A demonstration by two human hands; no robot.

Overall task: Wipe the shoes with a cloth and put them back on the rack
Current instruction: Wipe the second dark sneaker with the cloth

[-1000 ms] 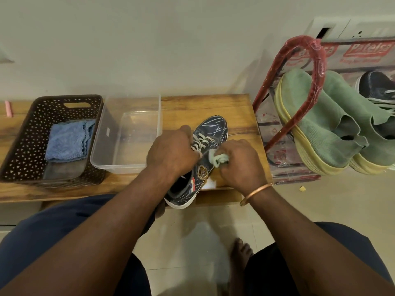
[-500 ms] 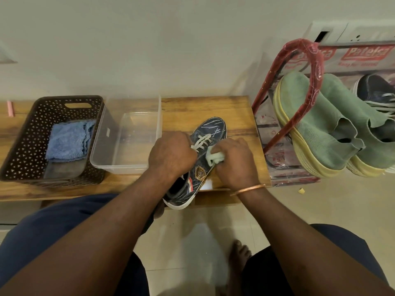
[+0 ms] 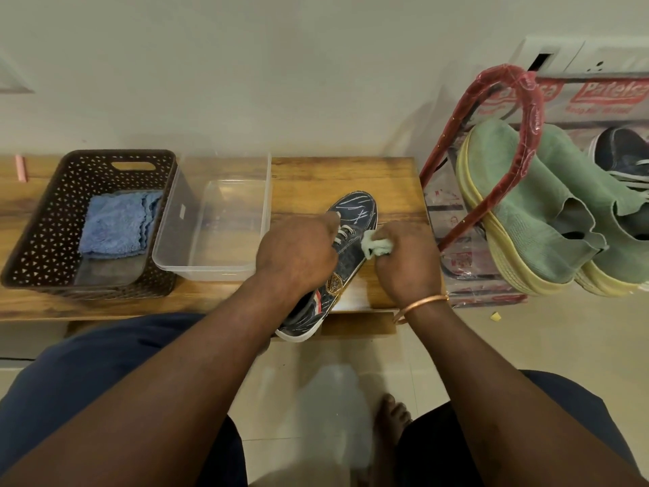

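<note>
Shifted rightward since a second ago, the right hand pinches a crumpled pale-green cloth against the side of the dark-blue denim sneaker; the left hand grips its laced top; heel overhangs the wooden bench, toe pointing away; the red-framed shoe rack stands right.

A low wooden bench stands against a plain pale wall on a glossy tiled floor.

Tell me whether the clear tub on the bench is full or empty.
Empty of objects: the clear tub shows only its bare bottom, with the wooden bench visible through it. Whether it holds any water, I cannot tell.
</note>
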